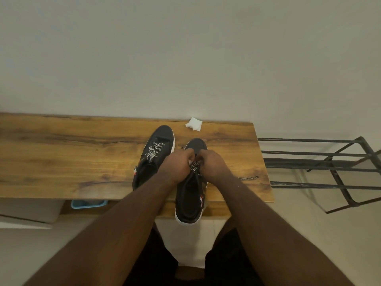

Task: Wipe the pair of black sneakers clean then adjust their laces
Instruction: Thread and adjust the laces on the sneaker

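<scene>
Two black sneakers with white soles stand on a wooden table (82, 153), toes pointing away from me. The left sneaker (158, 141) has its black-and-white laces (154, 152) crossed over the tongue. The right sneaker (190, 199) sits nearer me, its heel hanging over the table's front edge. My left hand (178, 165) and my right hand (213, 164) meet over its upper eyelets, each pinching the right sneaker's lace (194, 168). One loose lace end (248, 178) trails on the table to the right. My forearm hides part of the left sneaker's heel.
A crumpled white wipe (193, 123) lies at the table's back edge near the wall. A black metal rack (321, 168) stands right of the table. A blue tray (88, 203) shows under the table's front edge, with a pale box (31, 209) to its left.
</scene>
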